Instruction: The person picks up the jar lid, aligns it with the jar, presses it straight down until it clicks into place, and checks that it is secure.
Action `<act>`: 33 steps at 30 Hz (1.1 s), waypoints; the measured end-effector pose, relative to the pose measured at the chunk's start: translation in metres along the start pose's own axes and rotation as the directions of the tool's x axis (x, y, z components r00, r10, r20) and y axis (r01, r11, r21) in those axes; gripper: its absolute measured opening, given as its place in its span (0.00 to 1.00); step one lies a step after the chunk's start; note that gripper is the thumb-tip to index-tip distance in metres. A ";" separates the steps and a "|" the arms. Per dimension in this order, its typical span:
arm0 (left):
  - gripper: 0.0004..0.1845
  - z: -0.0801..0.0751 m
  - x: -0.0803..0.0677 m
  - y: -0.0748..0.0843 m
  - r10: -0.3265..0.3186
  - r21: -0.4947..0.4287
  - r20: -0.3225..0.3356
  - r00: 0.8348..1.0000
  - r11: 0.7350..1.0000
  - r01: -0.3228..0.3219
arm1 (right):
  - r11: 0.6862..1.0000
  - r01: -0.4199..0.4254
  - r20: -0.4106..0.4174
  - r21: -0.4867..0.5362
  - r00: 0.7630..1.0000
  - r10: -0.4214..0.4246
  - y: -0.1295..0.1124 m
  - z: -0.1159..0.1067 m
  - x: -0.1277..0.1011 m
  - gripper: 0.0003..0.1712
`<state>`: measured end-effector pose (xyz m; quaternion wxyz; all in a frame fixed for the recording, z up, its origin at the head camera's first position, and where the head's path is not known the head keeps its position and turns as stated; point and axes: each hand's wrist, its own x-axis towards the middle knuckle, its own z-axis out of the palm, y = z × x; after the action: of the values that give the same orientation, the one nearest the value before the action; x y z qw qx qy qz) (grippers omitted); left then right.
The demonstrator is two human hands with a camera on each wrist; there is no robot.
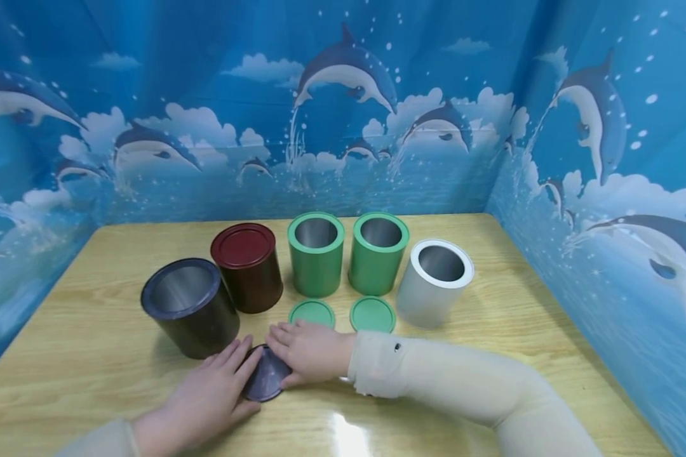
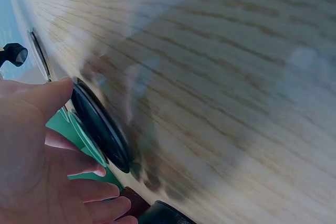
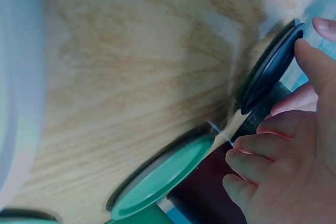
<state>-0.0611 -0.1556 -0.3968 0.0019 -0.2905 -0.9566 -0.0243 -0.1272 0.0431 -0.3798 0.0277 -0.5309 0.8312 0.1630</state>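
Dark round lid (image 1: 265,382), tilted on edge on the wooden bench (image 1: 491,330) | left hand (image 1: 211,397) and right hand (image 1: 311,351) both clamped on its rim | open dark tin (image 1: 190,306) just behind.

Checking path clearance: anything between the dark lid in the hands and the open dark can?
Nothing visible. Both hands, left and right, hold the dark lid tilted on the table right in front of the dark can. The maroon can and green lids sit off to the side.
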 end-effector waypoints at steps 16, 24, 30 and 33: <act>0.40 0.005 0.004 -0.002 0.024 -0.005 -0.013 1.000 1.000 -0.024 | 1.000 0.010 0.040 0.005 0.999 -0.010 -0.006 0.003 0.003 0.43; 0.39 0.006 0.004 -0.002 0.010 -0.016 0.008 1.000 1.000 -0.010 | 1.000 0.025 0.031 0.005 0.999 -0.025 -0.006 0.004 0.003 0.41; 0.38 0.005 0.004 -0.001 0.003 -0.033 0.028 1.000 0.999 -0.002 | 0.999 0.038 0.017 0.002 0.999 -0.038 -0.006 0.006 0.004 0.40; 0.37 0.004 0.004 -0.001 0.006 -0.045 0.025 1.000 0.999 -0.005 | 0.999 0.044 0.012 0.014 0.999 -0.044 -0.005 0.006 0.005 0.40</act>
<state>-0.0650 -0.1540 -0.4011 -0.0164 -0.2933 -0.9550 -0.0421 -0.1258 0.0391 -0.3878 0.0399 -0.5480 0.8201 0.1600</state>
